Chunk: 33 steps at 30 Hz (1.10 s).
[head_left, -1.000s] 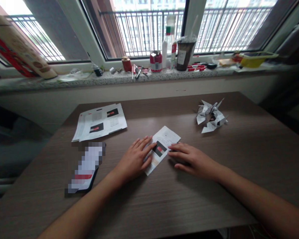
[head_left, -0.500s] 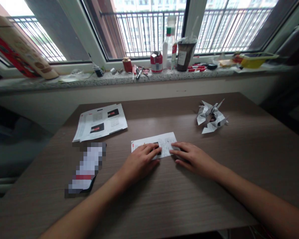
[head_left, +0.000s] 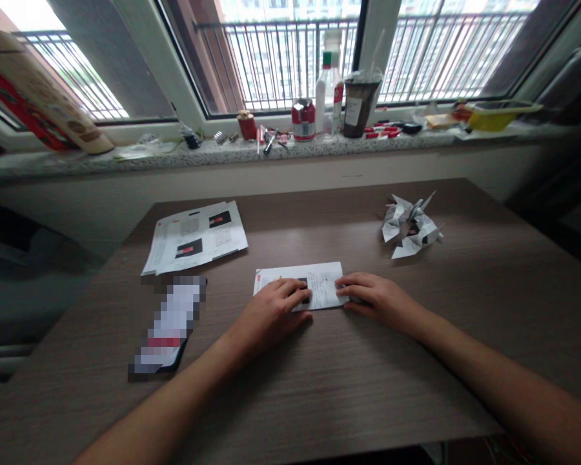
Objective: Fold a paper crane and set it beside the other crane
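A folded printed sheet of paper (head_left: 326,278) lies flat on the table in front of me, its long side running left to right. My left hand (head_left: 281,303) rests on its left half with fingers stretched out, covering the lower left part. At the right end of the sheet, the extended fingertips of my right hand (head_left: 368,294) touch the edge. That hand's thumb lies just below its fingers. Neither hand is closed round anything.
A stack of printed sheets (head_left: 198,236) lies at the back left of the table (head_left: 290,387). Nearer stands a phone (head_left: 172,329), blurred out. A folded-paper piece with spikes (head_left: 409,226) sits back right. Cans, a bottle and a cup (head_left: 361,106) line the windowsill.
The sheet has turned slightly and now lies straighter, its right end nearer me. My right hand has shifted a little to the right, toward its edge. My left hand has barely moved.
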Available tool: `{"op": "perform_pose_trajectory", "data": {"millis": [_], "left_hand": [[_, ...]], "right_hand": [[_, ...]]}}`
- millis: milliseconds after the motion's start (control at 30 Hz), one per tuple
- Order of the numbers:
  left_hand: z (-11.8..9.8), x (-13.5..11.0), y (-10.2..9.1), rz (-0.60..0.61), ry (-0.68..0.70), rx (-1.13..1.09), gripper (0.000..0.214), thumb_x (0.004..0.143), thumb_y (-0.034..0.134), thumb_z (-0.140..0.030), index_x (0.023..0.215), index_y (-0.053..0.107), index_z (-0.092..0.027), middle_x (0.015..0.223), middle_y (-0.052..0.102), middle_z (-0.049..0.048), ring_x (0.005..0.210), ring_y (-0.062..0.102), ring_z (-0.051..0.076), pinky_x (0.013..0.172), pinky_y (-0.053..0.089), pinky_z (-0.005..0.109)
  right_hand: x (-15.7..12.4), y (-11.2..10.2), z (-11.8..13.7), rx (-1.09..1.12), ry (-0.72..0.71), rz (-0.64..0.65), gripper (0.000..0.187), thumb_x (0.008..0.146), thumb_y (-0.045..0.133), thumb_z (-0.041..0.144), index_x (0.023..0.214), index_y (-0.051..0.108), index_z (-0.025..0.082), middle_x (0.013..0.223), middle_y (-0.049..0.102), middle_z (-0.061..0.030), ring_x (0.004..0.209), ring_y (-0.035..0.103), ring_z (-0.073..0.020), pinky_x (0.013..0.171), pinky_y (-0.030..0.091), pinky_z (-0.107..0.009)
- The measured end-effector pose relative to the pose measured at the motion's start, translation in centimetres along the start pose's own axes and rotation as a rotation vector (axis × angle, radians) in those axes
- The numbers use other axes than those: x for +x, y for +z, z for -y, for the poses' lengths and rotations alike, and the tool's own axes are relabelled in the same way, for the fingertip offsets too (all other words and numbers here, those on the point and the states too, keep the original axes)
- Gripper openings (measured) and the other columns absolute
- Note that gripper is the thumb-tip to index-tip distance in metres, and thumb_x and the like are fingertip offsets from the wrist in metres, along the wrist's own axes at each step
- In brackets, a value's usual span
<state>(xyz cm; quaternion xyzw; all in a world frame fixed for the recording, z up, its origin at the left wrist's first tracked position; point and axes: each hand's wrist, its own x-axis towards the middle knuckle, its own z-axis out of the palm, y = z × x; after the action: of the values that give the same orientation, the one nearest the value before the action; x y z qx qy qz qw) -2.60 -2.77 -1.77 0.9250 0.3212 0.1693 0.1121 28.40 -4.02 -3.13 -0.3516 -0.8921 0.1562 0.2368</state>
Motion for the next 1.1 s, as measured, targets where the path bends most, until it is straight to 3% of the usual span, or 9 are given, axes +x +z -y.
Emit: {"op": "perform_pose_trajectory", "data": {"millis": [200, 367, 500, 600, 833, 1100], "left_hand": [[-0.4, 0.3, -0.1, -0.016, -0.012, 0.066, 0.035, 0.095, 0.074, -0.034, 0.127, 0.066, -0.023, 0.131, 0.066, 0.0127, 0.116, 0.065, 0.032, 0.096, 0.058, 0.052], [-0.4, 0.2, 0.0, -0.08, -0.01, 0.039, 0.023, 0.105, 0.053, -0.024, 0.12, 0.071, -0.021, 0.122, 0.073, 0.0106, 0.109, 0.07, 0.027, 0.09, 0.059, 0.045], [-0.7, -0.1, -0.6, -0.143, -0.172, -0.185, 0.025, 0.107, 0.051, -0.029, 0.115, 0.072, -0.021, 0.104, 0.077, 0.0069, 0.091, 0.073, 0.022, 0.081, 0.058, 0.035], [-1.2, 0.0, -1.3, -0.202, -0.29, -0.399, 0.026, 0.107, 0.052, -0.033, 0.111, 0.073, -0.02, 0.097, 0.077, 0.0056, 0.082, 0.071, 0.019, 0.073, 0.055, 0.03], [-1.9, 0.5, -1.8, -0.257, -0.446, -0.767, 0.033, 0.106, 0.054, -0.042, 0.109, 0.073, -0.016, 0.103, 0.077, 0.0084, 0.091, 0.072, 0.021, 0.077, 0.058, 0.032], [-2.3, 0.6, -1.6, -0.27, -0.52, -1.001, 0.031, 0.104, 0.059, -0.041, 0.116, 0.071, -0.015, 0.105, 0.078, 0.0094, 0.086, 0.074, 0.02, 0.08, 0.062, 0.035]], "right_hand": [[0.5, -0.3, 0.9, 0.019, -0.027, -0.082, 0.025, 0.104, 0.058, 0.026, 0.123, 0.074, 0.025, 0.123, 0.076, -0.0086, 0.112, 0.073, -0.0252, 0.097, 0.06, -0.045], [0.7, -0.6, 1.4, 0.057, -0.001, -0.104, 0.025, 0.103, 0.061, 0.029, 0.124, 0.072, 0.026, 0.123, 0.075, -0.0084, 0.113, 0.071, -0.0253, 0.097, 0.059, -0.045], [0.7, -0.9, 1.3, 0.179, 0.127, -0.213, 0.034, 0.098, 0.069, 0.034, 0.13, 0.067, 0.027, 0.133, 0.069, -0.0102, 0.124, 0.065, -0.0268, 0.106, 0.055, -0.047], [0.8, -1.0, 1.3, 0.332, 0.273, -0.266, 0.035, 0.097, 0.069, 0.036, 0.13, 0.066, 0.026, 0.131, 0.07, -0.0096, 0.12, 0.068, -0.0265, 0.104, 0.056, -0.047], [1.2, 0.1, 1.4, 0.764, 0.46, -0.24, 0.031, 0.094, 0.071, 0.042, 0.118, 0.066, 0.023, 0.112, 0.078, -0.0084, 0.101, 0.076, -0.0242, 0.09, 0.063, -0.042], [1.7, 0.5, 2.7, 0.809, 0.488, -0.121, 0.024, 0.094, 0.072, 0.044, 0.099, 0.072, 0.021, 0.092, 0.078, -0.0045, 0.079, 0.073, -0.0179, 0.071, 0.061, -0.032]]}}
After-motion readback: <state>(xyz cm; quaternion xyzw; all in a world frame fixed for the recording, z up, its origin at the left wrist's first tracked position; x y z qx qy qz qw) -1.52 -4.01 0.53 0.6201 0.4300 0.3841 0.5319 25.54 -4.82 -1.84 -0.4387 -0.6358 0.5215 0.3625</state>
